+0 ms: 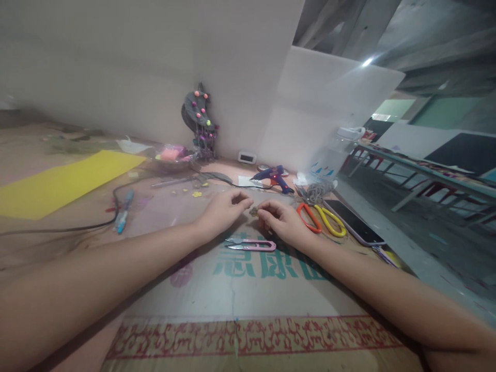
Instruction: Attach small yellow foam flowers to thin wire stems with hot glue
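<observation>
My left hand [225,209] and my right hand [282,219] meet over the printed cardboard sheet [248,294]. Both hands have their fingers pinched together on a small greenish-brown piece [253,211] held between them. What the piece is I cannot make out. Pink thread snips [251,244] lie on the cardboard just below my hands. Both forearms stretch in from the bottom corners.
Orange and yellow scissors [321,218] and a phone [354,222] lie to the right. A blue glue gun [273,177] sits behind, its black cable [108,219] running left. A yellow sheet [65,181], a blue pen [124,212] and a beaded dark ornament [199,116] are on the left.
</observation>
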The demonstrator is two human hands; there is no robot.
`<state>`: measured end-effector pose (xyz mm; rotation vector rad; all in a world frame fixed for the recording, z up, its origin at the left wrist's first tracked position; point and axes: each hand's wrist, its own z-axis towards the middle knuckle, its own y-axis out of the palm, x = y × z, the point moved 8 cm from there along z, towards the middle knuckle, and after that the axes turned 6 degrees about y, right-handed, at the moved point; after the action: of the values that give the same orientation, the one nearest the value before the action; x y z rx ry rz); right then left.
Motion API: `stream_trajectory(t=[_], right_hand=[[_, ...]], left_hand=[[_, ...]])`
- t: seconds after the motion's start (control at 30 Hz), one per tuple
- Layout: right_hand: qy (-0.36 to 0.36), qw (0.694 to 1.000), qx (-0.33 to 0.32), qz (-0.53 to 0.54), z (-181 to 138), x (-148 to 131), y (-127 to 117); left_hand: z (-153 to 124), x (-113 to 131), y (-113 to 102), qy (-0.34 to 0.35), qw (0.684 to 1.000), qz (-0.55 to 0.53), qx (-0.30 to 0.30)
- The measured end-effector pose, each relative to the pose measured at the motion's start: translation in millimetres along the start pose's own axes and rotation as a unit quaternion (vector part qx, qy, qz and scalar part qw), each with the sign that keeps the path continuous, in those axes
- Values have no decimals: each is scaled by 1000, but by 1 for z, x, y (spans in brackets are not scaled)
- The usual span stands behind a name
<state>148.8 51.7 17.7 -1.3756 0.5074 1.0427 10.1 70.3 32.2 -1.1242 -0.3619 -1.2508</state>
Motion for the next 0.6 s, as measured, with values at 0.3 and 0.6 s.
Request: stream_trajectory(t=[0.3, 0.6], right_hand=[[1, 1000, -7, 11, 0, 1, 1], [-7, 1000, -3, -14, 0, 0, 0]], left_hand=[[-2, 1, 4, 27, 999, -24, -8], [-3, 11, 7, 26, 998, 16, -48]])
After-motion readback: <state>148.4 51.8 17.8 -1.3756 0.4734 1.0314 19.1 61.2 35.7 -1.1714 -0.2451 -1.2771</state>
